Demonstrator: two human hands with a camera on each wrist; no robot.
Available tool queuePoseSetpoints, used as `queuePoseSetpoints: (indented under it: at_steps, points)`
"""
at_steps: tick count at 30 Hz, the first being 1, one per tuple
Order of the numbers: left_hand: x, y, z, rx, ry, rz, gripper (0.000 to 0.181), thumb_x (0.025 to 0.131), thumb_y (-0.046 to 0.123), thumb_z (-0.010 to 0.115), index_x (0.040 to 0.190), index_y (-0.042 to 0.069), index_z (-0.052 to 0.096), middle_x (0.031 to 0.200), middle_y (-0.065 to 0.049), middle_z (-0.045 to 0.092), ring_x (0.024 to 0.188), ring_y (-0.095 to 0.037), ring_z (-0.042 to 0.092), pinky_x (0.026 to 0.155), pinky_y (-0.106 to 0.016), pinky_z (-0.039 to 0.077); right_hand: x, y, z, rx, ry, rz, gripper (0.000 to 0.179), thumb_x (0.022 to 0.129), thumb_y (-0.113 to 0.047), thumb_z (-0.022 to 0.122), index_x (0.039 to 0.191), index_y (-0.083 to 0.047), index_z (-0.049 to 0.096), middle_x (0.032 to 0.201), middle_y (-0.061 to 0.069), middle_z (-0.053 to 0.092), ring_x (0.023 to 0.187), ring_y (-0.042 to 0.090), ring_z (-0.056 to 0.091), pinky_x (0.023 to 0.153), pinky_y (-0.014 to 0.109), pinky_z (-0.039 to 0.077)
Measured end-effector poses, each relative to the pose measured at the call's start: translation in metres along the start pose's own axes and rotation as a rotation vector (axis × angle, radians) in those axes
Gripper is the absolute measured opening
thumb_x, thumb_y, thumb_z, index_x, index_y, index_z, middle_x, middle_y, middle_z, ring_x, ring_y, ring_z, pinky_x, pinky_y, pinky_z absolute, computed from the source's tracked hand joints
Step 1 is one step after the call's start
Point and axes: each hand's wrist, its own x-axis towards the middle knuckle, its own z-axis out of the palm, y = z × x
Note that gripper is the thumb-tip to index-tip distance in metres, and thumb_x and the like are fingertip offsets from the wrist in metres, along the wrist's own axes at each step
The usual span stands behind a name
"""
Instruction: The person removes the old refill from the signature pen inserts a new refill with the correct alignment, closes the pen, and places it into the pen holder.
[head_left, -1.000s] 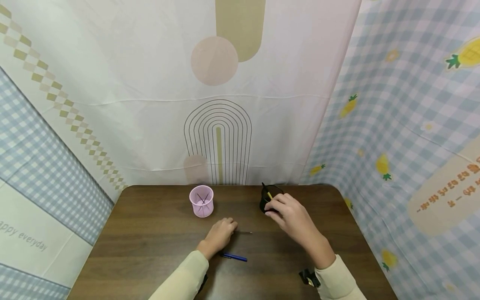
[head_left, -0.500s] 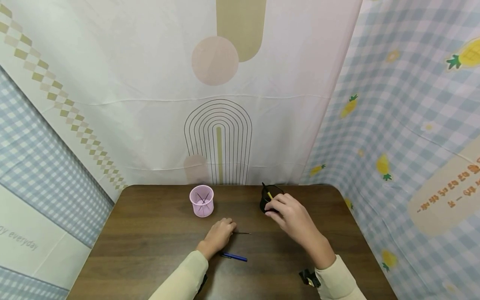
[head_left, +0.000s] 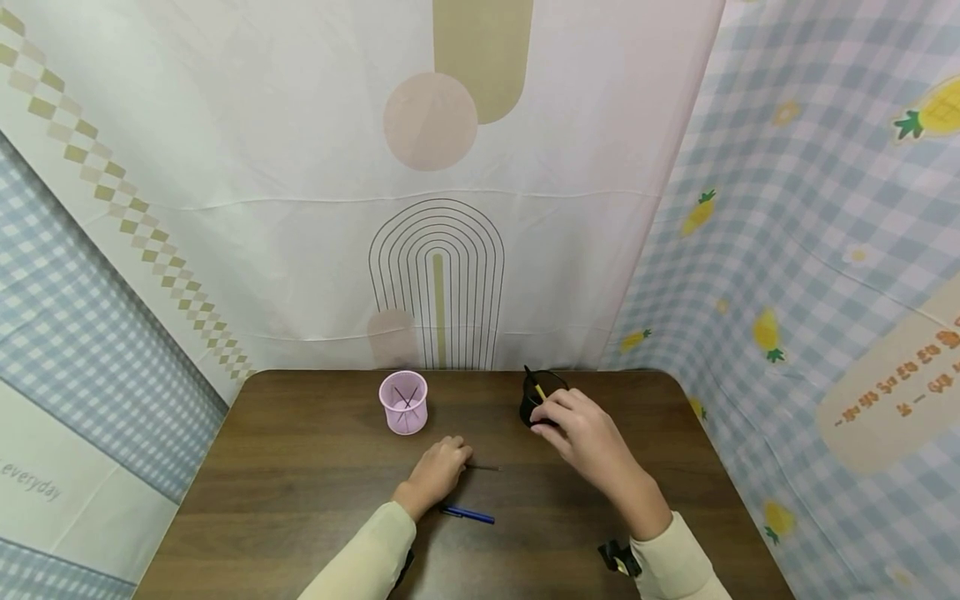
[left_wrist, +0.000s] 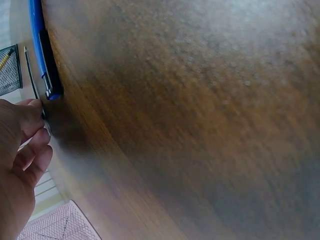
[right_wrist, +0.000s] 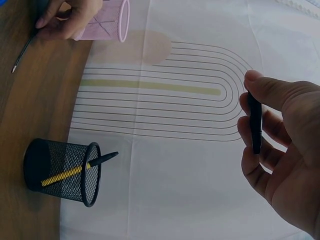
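Now my left hand (head_left: 437, 469) finger-pinches a pen refill (head_left: 486, 467) at the tabletop (head_left: 315, 517), presumably because it's so slim; my right hand (head_left: 590, 440) grips a black pen (right_wrist: 255, 125) near the far-right mesh cup (right_wrist: 65, 156), whose rim props a yellow pen (right_wrist: 75, 171).

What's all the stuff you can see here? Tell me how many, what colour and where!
table: 1, brown, below the hands
left cup: 1, pink, back of table
sticks: at least 2, dark, in left cup
right cup: 1, black, back of table
pen: 1, yellow and black, leaning in right cup
blue pen: 1, blue, on table
thin rod: 1, dark, at left fingertips
short piece: 1, black, in right hand
back cloth: 1, white patterned, behind table
checked cloth: 2 stretches, blue and white, both sides
sleeves: 2, pale, both arms
hands: 2, bare, left and right
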Motion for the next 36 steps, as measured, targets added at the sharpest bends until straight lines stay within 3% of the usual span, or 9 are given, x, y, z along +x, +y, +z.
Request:
queuePoseSetpoints:
  at_steps: [12, 20, 36]
  points:
    - [0.000, -0.002, -0.001, -0.053, -0.047, -0.020, 0.013, 0.086, 0.014, 0.081, 0.089, 0.014, 0.068, 0.089, 0.000, 0.062, 0.083, -0.021, 0.062, 0.070, -0.035, 0.054, 0.001, 0.001, 0.002, 0.024, 0.016, 0.010, 0.017, 0.082, -0.014, 0.086, 0.094, -0.017, 0.074, 0.096, -0.007, 0.067, 0.085, 0.010, 0.058, 0.070, 0.029, 0.052]
    - [0.002, -0.004, -0.008, -0.077, -0.044, -0.041, 0.017, 0.087, 0.020, 0.081, 0.088, 0.014, 0.065, 0.088, 0.000, 0.060, 0.082, -0.021, 0.062, 0.069, -0.035, 0.054, 0.001, 0.002, 0.002, 0.027, 0.063, 0.014, 0.017, 0.083, -0.017, 0.086, 0.095, -0.019, 0.075, 0.096, -0.009, 0.069, 0.081, 0.007, 0.063, 0.067, 0.030, 0.055]
    - [0.005, -0.012, -0.029, -0.062, 0.034, -0.032, 0.019, 0.087, 0.024, 0.081, 0.088, 0.014, 0.065, 0.086, 0.001, 0.057, 0.079, -0.020, 0.061, 0.070, -0.036, 0.053, 0.001, 0.005, 0.003, 0.086, 0.085, 0.007, 0.019, 0.085, -0.014, 0.083, 0.099, -0.023, 0.074, 0.097, -0.010, 0.069, 0.075, 0.004, 0.062, 0.063, 0.024, 0.052]
